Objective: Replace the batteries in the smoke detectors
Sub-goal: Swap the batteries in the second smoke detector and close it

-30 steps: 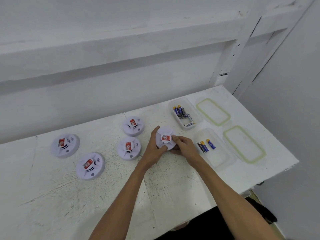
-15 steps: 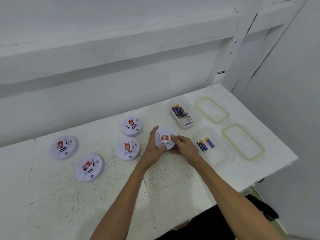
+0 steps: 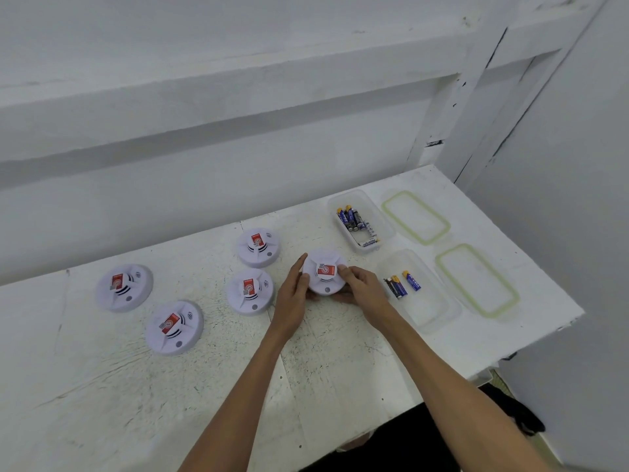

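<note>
Together, left hand point(image 3: 292, 296) and right hand point(image 3: 361, 288) clasp the smoke detector point(image 3: 325, 267), well inside the table edge point(image 3: 449, 378).

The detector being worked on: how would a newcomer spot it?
Find the white table, then the near clear box on its right side. Just left of that box is a round white detector. It alone is held, left hand and right hand gripping its rim.

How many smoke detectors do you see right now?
5 round white smoke detectors: one between the left hand and right hand, two beside it, two far left. None looks hidden.
</note>
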Motion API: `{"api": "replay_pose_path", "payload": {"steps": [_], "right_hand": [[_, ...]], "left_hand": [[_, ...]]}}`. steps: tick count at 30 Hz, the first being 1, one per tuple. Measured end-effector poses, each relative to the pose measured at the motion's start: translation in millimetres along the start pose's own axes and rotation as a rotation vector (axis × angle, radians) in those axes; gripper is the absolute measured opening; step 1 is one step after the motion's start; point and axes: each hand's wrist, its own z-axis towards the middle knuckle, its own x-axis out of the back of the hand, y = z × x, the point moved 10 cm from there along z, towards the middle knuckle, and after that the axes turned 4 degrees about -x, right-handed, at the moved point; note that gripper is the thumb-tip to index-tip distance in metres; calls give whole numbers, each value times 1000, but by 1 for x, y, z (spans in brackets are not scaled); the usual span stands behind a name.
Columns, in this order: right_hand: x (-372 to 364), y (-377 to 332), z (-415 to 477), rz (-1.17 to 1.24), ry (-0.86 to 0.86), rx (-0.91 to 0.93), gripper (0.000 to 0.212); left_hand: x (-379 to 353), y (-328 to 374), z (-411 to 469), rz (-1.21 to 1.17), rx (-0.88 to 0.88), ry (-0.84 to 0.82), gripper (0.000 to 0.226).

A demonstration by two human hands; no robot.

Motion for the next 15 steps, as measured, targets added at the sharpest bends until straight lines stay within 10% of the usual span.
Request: {"api": "replay_pose_path", "payload": {"steps": [15], "right_hand": [[-2,-1,-2,16,-33,-6,38]], "left_hand": [[2,2,0,13,-40,2,41]]}}
